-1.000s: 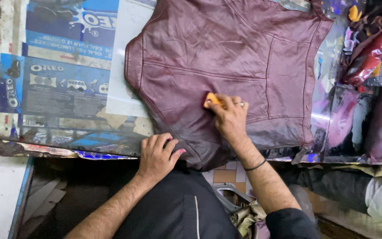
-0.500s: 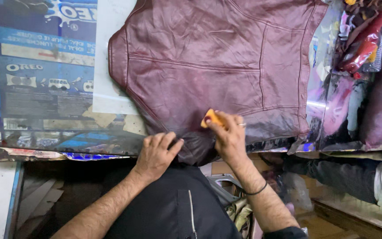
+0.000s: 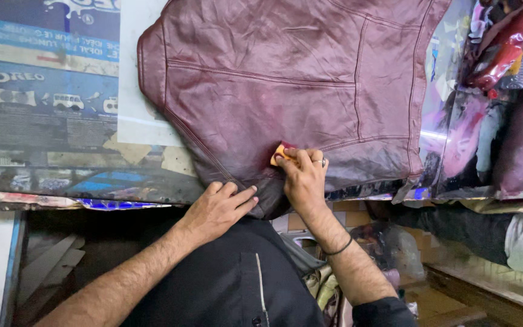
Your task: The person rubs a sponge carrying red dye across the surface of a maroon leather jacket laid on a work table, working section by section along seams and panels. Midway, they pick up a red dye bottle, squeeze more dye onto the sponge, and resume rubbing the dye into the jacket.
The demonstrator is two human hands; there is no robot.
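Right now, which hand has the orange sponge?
The right hand, the one with a ring and a dark wristband. Its fingertips press a small orange sponge on the maroon leather jacket. The left hand lies flat on the jacket's lower edge, holding nothing.

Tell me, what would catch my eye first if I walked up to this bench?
The big maroon leather jacket spread flat across the table's middle. At its lower edge the right hand presses a small orange pad onto the leather, while the left hand pins the hem. Blue printed packaging covers the tabletop at left.
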